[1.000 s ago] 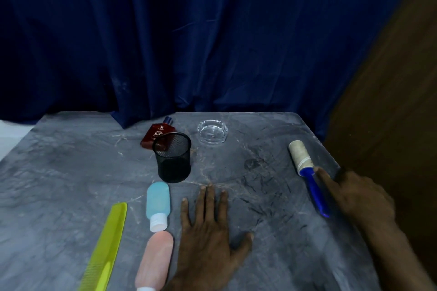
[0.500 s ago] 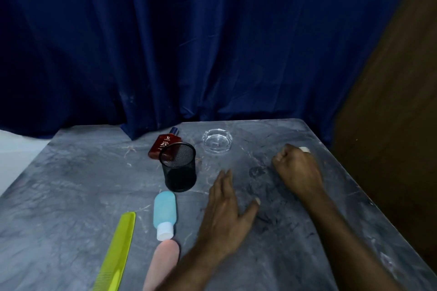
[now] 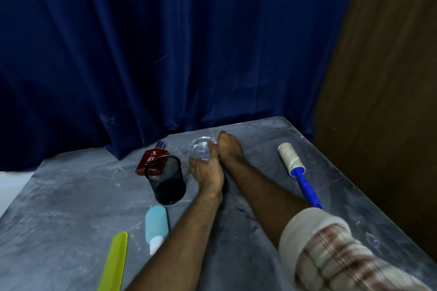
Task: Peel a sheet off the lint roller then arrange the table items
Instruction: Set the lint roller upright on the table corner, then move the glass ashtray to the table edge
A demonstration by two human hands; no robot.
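Observation:
The lint roller (image 3: 290, 158), with a dirty white roll and a blue handle, lies untouched on the grey table (image 3: 71, 196) near its right edge. Both hands meet at the clear glass ashtray (image 3: 201, 150) at the back middle. My left hand (image 3: 207, 169) curls around its near rim. My right hand (image 3: 230, 149) presses against its right rim with curled fingers; its fingertips are hidden. A black mesh cup (image 3: 168, 182) stands just left of my left hand.
A red perfume bottle (image 3: 151, 160) lies behind the mesh cup. A light blue bottle (image 3: 156, 222) and a yellow-green comb (image 3: 114, 264) lie at the front left. A blue curtain (image 3: 165, 54) hangs behind the table, and a brown wall (image 3: 390, 78) stands on the right.
My right hand left the lint roller and moved left to the ashtray. My left hand lifted off the table and reached forward to the ashtray. The view shifted right.

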